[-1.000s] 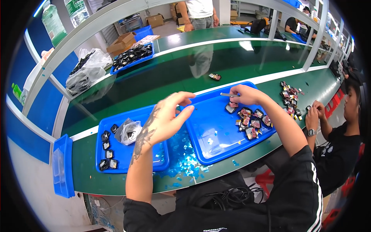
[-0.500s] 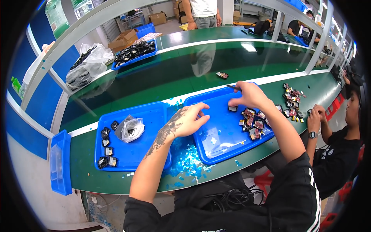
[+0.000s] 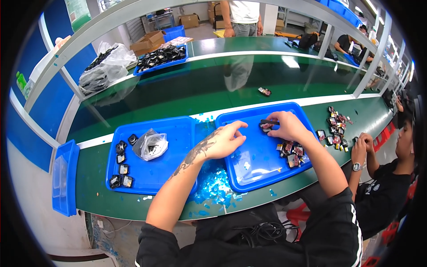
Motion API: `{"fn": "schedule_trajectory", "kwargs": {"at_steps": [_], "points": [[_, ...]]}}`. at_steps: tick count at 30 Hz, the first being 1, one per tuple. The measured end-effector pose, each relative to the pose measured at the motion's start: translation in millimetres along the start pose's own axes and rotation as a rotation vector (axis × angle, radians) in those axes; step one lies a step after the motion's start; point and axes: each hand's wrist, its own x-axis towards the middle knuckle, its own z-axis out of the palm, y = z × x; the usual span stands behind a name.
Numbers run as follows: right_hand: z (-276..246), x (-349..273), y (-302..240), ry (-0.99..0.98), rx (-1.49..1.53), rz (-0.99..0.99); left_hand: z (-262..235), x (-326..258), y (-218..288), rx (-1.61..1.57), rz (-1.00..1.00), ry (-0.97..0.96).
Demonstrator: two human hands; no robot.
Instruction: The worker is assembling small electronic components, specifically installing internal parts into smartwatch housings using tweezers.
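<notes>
My left hand [image 3: 225, 140] hovers over the left rim of the right-hand blue tray [image 3: 249, 183]. Its thumb and forefinger are apart with nothing between them. Farther into that tray, my right hand [image 3: 288, 127] grips a thin, dark, stick-like tool [image 3: 269, 121]; its exact kind does not show. Its fingertips also meet a small black electronic module [image 3: 265, 127], partly hidden by the fingers. Closer to me lies a pile of similar modules [image 3: 291, 153], with red and silver parts showing, below my right wrist.
The left blue tray [image 3: 153, 178] holds several black modules [image 3: 120, 158] and a clear plastic bag [image 3: 150, 146] with small dark pieces. Blue film scraps [image 3: 218, 180] litter the green bench between the trays. More modules [image 3: 337, 127] lie at right, by a co-worker's hands [image 3: 362, 144].
My right hand has come down onto the module in the tray, bringing its fingers round it while keeping the dark tool. My left hand stays nearly in place. The whole view has shifted slightly.
</notes>
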Motion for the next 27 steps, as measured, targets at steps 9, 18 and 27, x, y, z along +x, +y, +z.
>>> {"fn": "schedule_trajectory", "kwargs": {"at_steps": [9, 18, 27], "points": [[6, 6, -9, 0.044, 0.144, -0.125, -8, -17, 12, -0.187, -0.116, -0.003], [8, 11, -13, 0.025, 0.185, -0.14, 13, -27, -4, -0.415, -0.014, 0.031], [-13, -45, -96, 0.125, 0.632, -0.342, 44, -38, 13, -0.968, -0.017, 0.192]]}}
